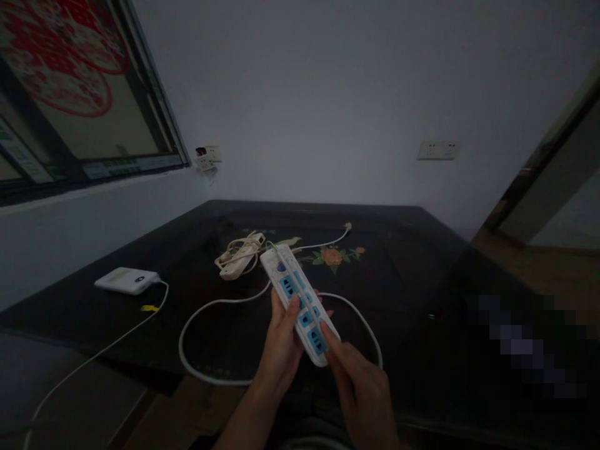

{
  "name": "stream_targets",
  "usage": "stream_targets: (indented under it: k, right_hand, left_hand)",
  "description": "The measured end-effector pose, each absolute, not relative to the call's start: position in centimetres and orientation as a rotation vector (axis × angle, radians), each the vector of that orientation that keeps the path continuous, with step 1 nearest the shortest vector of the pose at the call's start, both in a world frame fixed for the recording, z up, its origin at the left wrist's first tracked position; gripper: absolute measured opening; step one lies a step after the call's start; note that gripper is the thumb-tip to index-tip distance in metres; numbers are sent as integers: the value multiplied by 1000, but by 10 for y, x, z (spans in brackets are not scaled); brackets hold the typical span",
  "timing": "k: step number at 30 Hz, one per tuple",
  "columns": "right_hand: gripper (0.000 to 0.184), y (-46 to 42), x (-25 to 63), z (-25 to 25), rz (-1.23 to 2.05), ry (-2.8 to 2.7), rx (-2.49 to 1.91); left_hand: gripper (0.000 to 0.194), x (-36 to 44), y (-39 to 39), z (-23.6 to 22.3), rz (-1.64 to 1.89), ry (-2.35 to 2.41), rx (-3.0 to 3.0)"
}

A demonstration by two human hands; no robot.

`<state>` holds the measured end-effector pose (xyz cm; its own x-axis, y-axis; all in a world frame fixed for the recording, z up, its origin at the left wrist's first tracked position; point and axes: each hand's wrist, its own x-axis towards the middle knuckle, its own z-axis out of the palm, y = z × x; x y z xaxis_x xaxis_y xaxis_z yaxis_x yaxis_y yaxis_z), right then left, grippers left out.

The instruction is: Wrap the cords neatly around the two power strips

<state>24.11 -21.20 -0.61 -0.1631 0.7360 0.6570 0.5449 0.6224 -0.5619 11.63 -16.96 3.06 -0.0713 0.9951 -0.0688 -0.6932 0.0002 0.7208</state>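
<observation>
A white power strip (292, 289) with blue socket faces is held tilted above the dark table, its far end pointing up and left. My left hand (284, 331) is closed around its middle from the left, thumb across the sockets. At the lower right end, my right hand (359, 375) grips the edge, index finger lying on the top face. A thin green wire (270, 244) sticks up by the strip's far end. The white cable (206, 375) loops to both sides of my hands, and a plug (347, 226) lies at the end of a white cord farther back.
Behind the strip lies a second power strip (237, 257) wrapped in its beige cord. A white power bank-like box (126, 280) with a cable sits at the left, near a yellow tag (150, 308). Wall sockets (438, 150) and a window (94, 94) are beyond the black table (398, 269).
</observation>
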Motion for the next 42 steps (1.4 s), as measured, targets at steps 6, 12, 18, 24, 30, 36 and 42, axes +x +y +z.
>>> stream_targets:
  k: [6, 12, 18, 24, 30, 36, 42]
  right_hand:
    - [41, -210, 240, -13, 242, -1914, -1059]
    - [41, -210, 241, -22, 312, -1941, -1005]
    - [43, -210, 240, -12, 348, -1770, -1122]
    - [45, -201, 236, 3, 552, -1799, -1267]
    - [48, -198, 246, 8, 913, -1713, -1058]
    - [40, -199, 251, 15, 1088, -1587, -981]
    - [31, -196, 265, 23, 973, -1631, -1082]
  left_hand:
    - [51, 110, -163, 24, 1566, 720, 498]
    - [48, 111, -163, 19, 1631, 741, 550]
    - [51, 109, -167, 24, 1724, 752, 572]
    - [48, 125, -179, 14, 1678, 785, 656]
    - [46, 134, -193, -2, 1692, 758, 811]
    - [43, 133, -195, -6, 1619, 699, 916]
    - [71, 102, -176, 10, 1421, 591, 1044]
